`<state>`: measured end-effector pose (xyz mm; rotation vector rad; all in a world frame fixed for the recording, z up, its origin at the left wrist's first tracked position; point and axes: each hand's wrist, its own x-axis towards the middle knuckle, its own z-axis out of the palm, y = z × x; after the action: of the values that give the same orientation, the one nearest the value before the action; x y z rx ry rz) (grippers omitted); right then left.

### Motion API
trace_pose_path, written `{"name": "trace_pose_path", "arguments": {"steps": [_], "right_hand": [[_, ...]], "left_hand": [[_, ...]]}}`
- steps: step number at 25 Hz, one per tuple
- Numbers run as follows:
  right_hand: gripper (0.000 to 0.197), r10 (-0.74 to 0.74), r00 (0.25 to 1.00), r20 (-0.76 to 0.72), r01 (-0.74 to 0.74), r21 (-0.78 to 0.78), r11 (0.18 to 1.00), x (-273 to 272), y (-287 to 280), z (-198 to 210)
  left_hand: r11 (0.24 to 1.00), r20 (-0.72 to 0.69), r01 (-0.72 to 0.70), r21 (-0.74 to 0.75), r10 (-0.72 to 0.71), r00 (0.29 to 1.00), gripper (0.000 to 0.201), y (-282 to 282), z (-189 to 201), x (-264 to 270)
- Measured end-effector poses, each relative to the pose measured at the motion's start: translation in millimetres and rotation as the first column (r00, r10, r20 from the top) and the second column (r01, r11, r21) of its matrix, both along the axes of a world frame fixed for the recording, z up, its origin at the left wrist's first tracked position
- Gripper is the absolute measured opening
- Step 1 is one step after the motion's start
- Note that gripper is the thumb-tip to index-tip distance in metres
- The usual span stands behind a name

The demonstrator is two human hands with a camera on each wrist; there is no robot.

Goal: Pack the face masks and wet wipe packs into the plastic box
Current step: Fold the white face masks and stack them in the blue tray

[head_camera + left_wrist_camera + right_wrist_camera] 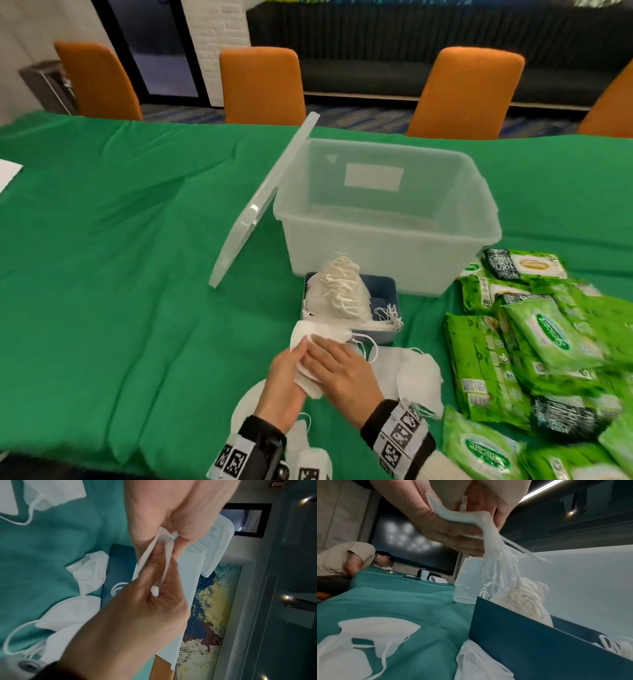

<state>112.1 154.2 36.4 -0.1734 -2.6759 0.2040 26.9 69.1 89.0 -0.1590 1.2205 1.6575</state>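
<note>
A small stack of white face masks (310, 356) is held above the green table between both hands. My left hand (298, 354) grips it from the left, and in the left wrist view its fingers (154, 566) pinch the mask edges (165, 555). My right hand (323, 349) lies over the stack from the right and holds it too; ear loops (501, 555) dangle below. Just beyond stands a blue tray (385, 291) with a pile of masks (342, 291). Behind it is the clear plastic box (387, 240), open. Green wet wipe packs (534, 342) are heaped at the right.
The box lid (263, 202) leans against the box's left side. Loose masks (414, 373) lie flat near my wrists. Orange chairs (262, 85) line the far edge. In the right wrist view a person (351, 558) bends over the table's far end, near a white cup (424, 574).
</note>
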Motion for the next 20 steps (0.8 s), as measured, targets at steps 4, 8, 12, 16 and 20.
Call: {"name": "trace_pose_path", "arguments": {"steps": [4, 8, 12, 16, 20], "right_hand": [[0.058, 0.111, 0.977, 0.181, -0.1, -0.069, 0.993, 7.7, -2.6, 12.6], [0.066, 0.066, 0.997, 0.026, -0.042, -0.521, 0.852, 16.4, 7.7, 25.9], [0.049, -0.091, 0.992, 0.092, 0.119, -0.928, 0.353, 13.7, 47.1, 48.3], [0.013, -0.034, 0.962, 0.271, 0.265, -0.897, 0.354, 9.4, 34.9, 31.7], [0.012, -0.101, 0.95, 0.296, 0.313, -0.905, 0.287, 16.3, 14.8, 1.2]], "left_hand": [[0.999, -0.087, 0.019, -0.033, -0.022, 0.996, 0.026, -5.0, -3.0, 0.2], [0.994, -0.165, 0.103, -0.021, -0.105, 0.981, 0.026, -7.2, -0.5, -7.7], [0.959, -0.276, 0.273, -0.073, -0.283, 0.919, 0.031, -10.7, -2.7, -11.8], [0.944, -0.316, 0.318, -0.093, -0.331, 0.889, 0.025, -22.3, -16.6, -10.3], [0.938, -0.365, 0.249, -0.239, -0.325, 0.872, 0.016, -27.6, -35.5, -1.1]]}}
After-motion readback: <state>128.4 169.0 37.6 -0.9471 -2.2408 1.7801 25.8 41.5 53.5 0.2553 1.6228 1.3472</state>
